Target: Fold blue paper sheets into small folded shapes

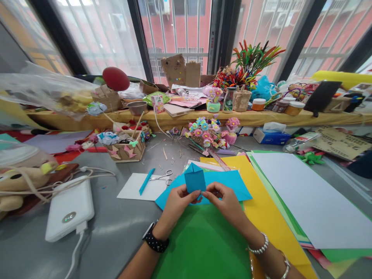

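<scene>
A small folded blue paper piece stands upright between my two hands above a green sheet. My left hand, with a black watch on the wrist, pinches its lower left edge. My right hand, with bead bracelets on the wrist, pinches its lower right edge. Behind the hands lies a larger blue sheet. A yellow sheet lies under it to the right.
Scissors and a blue strip rest on a white paper at the left. A white power bank with cable lies further left. A large white sheet covers the right. Paper flowers and craft boxes crowd the back shelf.
</scene>
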The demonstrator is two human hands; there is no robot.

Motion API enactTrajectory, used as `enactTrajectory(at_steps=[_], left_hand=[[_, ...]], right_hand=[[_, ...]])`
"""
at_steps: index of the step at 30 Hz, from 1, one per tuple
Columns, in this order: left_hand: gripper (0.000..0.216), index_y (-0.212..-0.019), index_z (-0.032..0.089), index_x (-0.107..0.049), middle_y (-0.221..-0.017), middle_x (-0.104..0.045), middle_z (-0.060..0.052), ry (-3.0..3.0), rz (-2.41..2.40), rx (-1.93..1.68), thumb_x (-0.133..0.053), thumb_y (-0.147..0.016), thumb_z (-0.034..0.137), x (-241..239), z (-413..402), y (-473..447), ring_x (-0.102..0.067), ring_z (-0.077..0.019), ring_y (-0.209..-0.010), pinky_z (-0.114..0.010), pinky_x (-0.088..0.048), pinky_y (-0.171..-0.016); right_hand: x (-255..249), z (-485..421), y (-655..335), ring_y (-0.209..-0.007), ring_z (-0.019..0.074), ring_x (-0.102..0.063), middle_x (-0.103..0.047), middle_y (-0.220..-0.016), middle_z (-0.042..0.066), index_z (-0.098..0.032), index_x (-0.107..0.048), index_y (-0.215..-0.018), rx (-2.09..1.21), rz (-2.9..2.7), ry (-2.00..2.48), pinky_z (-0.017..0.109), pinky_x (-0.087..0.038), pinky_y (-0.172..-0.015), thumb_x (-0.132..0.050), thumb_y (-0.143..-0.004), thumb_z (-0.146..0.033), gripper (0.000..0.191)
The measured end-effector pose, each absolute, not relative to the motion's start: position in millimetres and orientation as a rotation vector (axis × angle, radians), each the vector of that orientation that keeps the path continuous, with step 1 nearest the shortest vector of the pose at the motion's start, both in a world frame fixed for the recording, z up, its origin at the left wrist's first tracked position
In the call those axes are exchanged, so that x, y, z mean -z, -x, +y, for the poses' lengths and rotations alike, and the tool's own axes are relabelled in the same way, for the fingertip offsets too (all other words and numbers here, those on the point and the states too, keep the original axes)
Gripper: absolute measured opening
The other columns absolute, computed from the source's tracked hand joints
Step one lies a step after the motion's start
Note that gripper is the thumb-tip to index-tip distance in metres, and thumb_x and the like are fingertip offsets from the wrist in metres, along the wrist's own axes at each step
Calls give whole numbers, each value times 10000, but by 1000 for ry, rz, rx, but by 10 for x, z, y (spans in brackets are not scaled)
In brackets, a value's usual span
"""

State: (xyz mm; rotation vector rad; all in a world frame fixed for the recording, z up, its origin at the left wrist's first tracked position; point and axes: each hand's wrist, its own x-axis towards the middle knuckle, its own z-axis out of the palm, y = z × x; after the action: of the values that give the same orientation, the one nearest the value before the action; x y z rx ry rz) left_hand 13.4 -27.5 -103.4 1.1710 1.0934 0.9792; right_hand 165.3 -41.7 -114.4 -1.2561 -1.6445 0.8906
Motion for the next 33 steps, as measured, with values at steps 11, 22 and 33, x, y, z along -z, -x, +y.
enactTrajectory(at_steps=[11,22,33], left_hand=[[199,-639,125,-636,-560,-626,3,-1235,1054,-901,-690,-599,312,1097,-250,-127,-541,-132,-535,-225,-391,-528],[179,-644,123,-634,-546,-645,-4,-1227,1081,-877,-691,-604,288,1124,-245,-125,-567,-147,-526,-236,-416,-535],[150,-613,146,-622,-595,-624,11,-1134,1151,-1002,-685,-596,281,1051,-264,-130,-538,-140,-593,-226,-408,-576]], right_hand=[[1123,-410,-1678,-577,130,-484,-511,-606,-14,-183,-499,-647,-759,-1743,1232,229,-363,-539,-487,-813,-222,171],[1118,-420,-1674,-580,132,-506,-529,-616,3,-183,-486,-623,-765,-1735,1229,235,-376,-563,-383,-870,-217,270],[1112,-416,-1666,-603,129,-566,-627,-706,27,-161,-585,-725,-990,-1635,1186,223,-446,-550,-455,-824,-298,213]])
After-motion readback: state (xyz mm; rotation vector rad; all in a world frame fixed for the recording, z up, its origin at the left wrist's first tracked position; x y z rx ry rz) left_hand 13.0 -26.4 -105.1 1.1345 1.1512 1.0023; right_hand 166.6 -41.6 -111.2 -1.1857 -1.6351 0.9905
